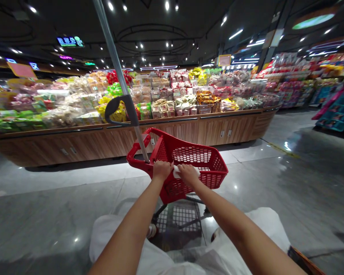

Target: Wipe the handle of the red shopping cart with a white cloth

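Note:
A small red shopping cart (163, 147) with a mesh basket stands in front of me. My left hand (162, 170) is closed over its near rim, close to the foot of a grey pole (114, 53). The pole rises at a tilt from the cart's handle end and carries a dark grey loop grip (120, 109). Just to the right, my right hand (187, 173) is closed on a crumpled white cloth or tissue (177, 172), pressed against the same rim. The fingertips of both hands almost meet. The undersides of the fingers are hidden.
Behind the cart runs a long wood-panelled display counter (177, 131) heaped with packaged snacks (186, 103). More stocked shelves (295, 82) and a blue rack (336, 107) stand at the right. The grey tiled floor (74, 214) is shiny. My knees flank the cart.

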A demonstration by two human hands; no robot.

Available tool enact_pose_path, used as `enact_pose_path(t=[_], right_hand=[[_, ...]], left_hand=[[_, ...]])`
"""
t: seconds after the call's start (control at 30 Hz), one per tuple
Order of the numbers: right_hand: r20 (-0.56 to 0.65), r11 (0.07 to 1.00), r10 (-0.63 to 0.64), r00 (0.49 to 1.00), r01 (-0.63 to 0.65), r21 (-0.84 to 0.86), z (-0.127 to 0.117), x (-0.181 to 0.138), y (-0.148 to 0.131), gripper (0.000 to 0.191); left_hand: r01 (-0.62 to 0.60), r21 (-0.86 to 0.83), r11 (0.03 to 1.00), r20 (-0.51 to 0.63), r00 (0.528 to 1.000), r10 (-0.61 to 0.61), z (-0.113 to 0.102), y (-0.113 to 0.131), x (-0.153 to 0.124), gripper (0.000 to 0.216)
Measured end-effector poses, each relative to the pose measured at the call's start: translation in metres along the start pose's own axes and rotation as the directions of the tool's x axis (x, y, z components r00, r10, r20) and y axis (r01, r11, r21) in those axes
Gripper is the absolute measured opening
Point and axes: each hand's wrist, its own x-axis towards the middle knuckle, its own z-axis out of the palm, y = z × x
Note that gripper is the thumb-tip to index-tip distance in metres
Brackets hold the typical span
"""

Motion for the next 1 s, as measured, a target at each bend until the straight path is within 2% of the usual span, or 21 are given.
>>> enact_pose_path(t=[0.07,0.13,0.27,0.37,0.43,0.5,0.6,0.73,0.83,0.9,1.0], right_hand=[[-0.016,1.000,-0.002,1.000,0.002,0.010,-0.001,0.007,-0.011,0.028],[0.007,1.000,-0.021,1.000,0.021,0.004,-0.001,0.001,-0.001,0.028],[0.068,0.999,-0.008,0.998,0.011,-0.052,0.002,-0.041,0.066,0.031],[0.043,0.990,0.101,0.994,-0.096,-0.102,0.006,-0.078,0.121,0.031],[0.014,0.982,0.156,0.988,-0.153,-0.114,0.008,-0.095,0.143,0.032],[0.004,0.976,0.186,0.983,-0.184,-0.115,0.008,-0.100,0.148,0.032],[0.017,0.980,0.174,0.985,-0.171,-0.100,0.005,-0.084,0.120,0.031],[0.032,0.999,0.044,0.998,-0.044,-0.015,-0.001,-0.033,0.042,0.033],[-0.011,0.999,0.016,1.000,-0.015,0.031,-0.004,0.000,-0.012,0.029],[-0.017,0.999,0.003,1.000,-0.003,0.036,-0.004,0.007,-0.026,0.027],[0.010,1.000,-0.006,1.000,0.005,0.017,-0.001,-0.009,-0.007,0.027]], left_hand=[[-0.023,0.016,1.000,0.002,1.000,0.023,0.000,0.000,-0.001,0.058],[-0.049,0.025,0.998,0.006,0.999,0.049,-0.001,-0.003,-0.002,0.057],[-0.054,0.035,0.998,0.011,0.998,0.054,0.000,-0.011,-0.005,0.055],[-0.028,0.025,0.999,-0.005,1.000,0.028,0.004,-0.013,-0.006,0.055],[-0.013,0.006,1.000,-0.016,1.000,0.013,0.005,-0.011,-0.006,0.054],[0.002,-0.017,1.000,-0.019,1.000,-0.003,0.004,-0.007,-0.005,0.052],[0.019,-0.022,1.000,-0.008,1.000,-0.019,0.001,-0.001,-0.003,0.051],[0.022,0.008,1.000,-0.012,1.000,-0.022,0.000,0.002,-0.001,0.051],[-0.007,0.015,1.000,-0.031,0.999,0.007,0.002,-0.004,-0.002,0.051],[-0.038,0.024,0.999,-0.028,0.999,0.038,0.004,-0.011,-0.004,0.050],[-0.057,0.026,0.998,-0.033,0.998,0.058,0.003,-0.022,-0.009,0.052]])
